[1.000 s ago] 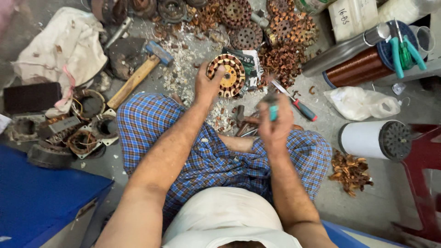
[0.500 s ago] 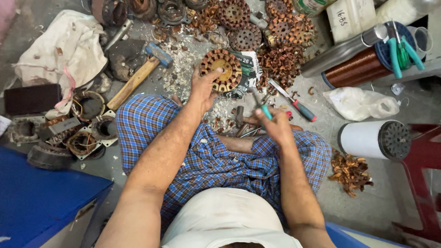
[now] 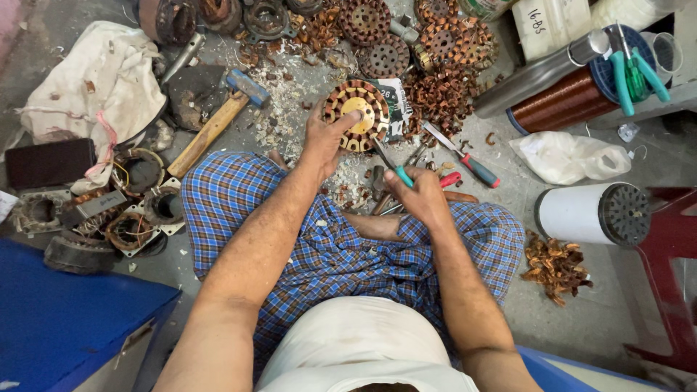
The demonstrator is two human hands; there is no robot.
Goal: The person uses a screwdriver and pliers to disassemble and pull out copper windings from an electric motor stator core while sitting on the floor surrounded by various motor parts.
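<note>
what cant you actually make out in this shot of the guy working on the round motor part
Head view only:
- The tool tip: too small to tell whether it touches the round stator.
- The tool's grip: wrapped by the right hand, so its kind is unclear.
- The stator's near-left edge: covered by the left hand.
- The hammer handle end: hidden behind the checked cloth.
- The copper wire spool: partly behind a metal tube.
</note>
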